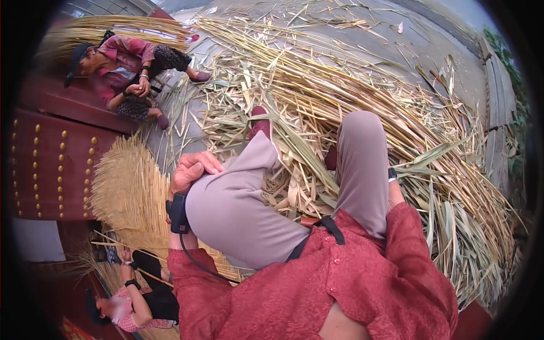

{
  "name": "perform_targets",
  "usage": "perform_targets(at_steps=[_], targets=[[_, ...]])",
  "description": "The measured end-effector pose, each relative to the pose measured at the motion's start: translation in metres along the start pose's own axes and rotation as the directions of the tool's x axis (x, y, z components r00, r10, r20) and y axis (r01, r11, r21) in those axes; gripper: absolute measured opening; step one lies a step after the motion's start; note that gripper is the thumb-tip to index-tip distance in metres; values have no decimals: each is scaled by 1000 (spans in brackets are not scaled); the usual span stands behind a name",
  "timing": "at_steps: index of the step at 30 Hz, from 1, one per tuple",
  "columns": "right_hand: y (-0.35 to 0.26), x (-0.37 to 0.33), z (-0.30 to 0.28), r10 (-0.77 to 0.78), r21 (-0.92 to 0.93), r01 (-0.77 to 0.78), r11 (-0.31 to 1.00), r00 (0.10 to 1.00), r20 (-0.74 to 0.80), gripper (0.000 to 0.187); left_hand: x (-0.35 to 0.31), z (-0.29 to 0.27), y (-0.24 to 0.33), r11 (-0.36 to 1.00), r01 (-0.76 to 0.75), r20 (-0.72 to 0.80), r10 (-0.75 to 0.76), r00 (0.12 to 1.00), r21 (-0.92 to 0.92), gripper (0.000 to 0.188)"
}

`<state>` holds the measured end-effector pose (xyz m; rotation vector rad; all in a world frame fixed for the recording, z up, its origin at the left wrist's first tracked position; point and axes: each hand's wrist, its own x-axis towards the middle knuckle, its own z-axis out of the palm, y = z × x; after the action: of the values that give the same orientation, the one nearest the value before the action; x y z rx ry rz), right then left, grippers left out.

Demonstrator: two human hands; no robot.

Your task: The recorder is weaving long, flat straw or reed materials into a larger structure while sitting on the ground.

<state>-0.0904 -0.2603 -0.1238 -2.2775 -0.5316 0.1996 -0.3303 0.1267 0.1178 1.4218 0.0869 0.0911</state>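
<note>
My left hand (194, 169) rests against the outer side of my left knee, its fingers loosely stretched over the grey-mauve trouser leg (235, 198). Nothing shows in it. A black box-shaped device (179, 214) with a cable is strapped at that wrist. Of my right arm, the red sleeve (409, 232) and a wrist with a dark band show beside the right knee. The leg hides my right hand, so its fingers cannot be seen. Between and beyond my legs lie loose peeled husks and dry leaves (294, 181). A long pile of yellowish reed stalks (340, 90) stretches past my right knee.
A person (127, 68) in a red patterned top sits at upper left with hands together, near bundled stalks (113, 28). Another person (139, 306) sits at lower left. A reed bundle (127, 187) stands beside a red studded door (51, 164). Stone slabs (500, 96) edge the right.
</note>
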Motion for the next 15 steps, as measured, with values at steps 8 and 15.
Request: perform_targets(at_steps=[8,15], targets=[[5,-9,-8,30,-48,-29,998,999,13,25,11,-9,-20,998,12,6,-12,1000,-66,34],[2,10,0,-5,-143,10,990,999,37,25,61,-38,-40,884,322,-200,-266,943,339,25]])
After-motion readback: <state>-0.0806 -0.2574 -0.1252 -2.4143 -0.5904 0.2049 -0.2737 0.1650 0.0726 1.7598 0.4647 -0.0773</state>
